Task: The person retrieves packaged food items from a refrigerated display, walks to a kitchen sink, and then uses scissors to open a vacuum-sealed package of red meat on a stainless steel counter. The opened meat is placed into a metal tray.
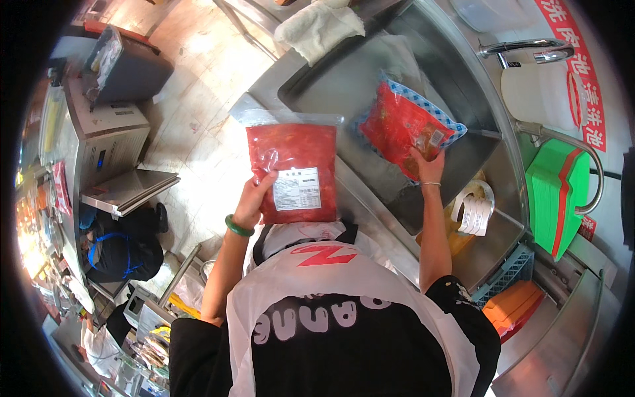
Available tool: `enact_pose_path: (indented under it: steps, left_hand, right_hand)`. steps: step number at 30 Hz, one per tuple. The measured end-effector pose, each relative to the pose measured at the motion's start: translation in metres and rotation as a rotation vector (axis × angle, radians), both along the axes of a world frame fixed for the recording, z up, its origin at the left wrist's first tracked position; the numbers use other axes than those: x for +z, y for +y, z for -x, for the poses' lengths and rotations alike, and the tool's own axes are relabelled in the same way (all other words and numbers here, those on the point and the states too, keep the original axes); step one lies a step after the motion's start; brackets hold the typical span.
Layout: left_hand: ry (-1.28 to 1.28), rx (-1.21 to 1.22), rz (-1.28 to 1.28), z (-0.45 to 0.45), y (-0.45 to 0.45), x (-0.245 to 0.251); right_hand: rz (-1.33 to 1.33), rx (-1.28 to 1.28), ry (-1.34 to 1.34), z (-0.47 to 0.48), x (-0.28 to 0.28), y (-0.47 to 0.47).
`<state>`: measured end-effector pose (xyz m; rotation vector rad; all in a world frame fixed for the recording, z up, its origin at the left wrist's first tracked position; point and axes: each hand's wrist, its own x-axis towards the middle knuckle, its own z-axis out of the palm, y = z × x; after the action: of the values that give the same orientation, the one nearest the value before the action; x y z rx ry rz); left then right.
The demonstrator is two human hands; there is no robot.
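My left hand (252,196), with a green bangle at its wrist, grips the lower left side of a clear plastic bag of red meat (297,149). The bag is held up in front of the apron, and its white printed label faces me. My right hand (430,166) pinches the lower corner of a red printed food package (397,124) with a blue-and-white checked border. That package is tilted over the stainless-steel sink (342,82), where I cannot tell whether it touches the basin. A clear plastic sheet or bag (397,52) lies behind it in the sink.
A white towel (320,30) hangs over the sink's far left edge. Right of the sink are a chrome faucet (526,49), a white tub (538,94) and green boards (553,193). A labelled white ring (474,211) lies in the second basin. At left, a person (124,253) bends low.
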<state>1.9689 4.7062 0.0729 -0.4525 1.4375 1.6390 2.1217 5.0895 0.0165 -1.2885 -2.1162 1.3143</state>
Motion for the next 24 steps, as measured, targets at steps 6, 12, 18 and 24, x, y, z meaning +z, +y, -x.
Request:
enact_pose_path:
  steps: [6, 12, 18, 24]
  left_hand:
    - [-0.008, -0.062, 0.014, 0.005, -0.003, -0.002]
    - [-0.012, -0.036, 0.019, 0.005, -0.003, -0.002]
    - [-0.001, -0.052, 0.033, 0.004, 0.001, -0.001]
    - [-0.009, -0.070, 0.052, 0.007, 0.003, 0.004]
  right_hand:
    - [0.158, 0.108, 0.017, 0.004, -0.001, -0.003]
    - [0.563, 0.120, 0.027, -0.007, -0.044, -0.004]
    - [0.787, 0.013, 0.041, 0.000, -0.064, -0.005]
    - [0.734, -0.079, 0.212, 0.019, -0.070, -0.014]
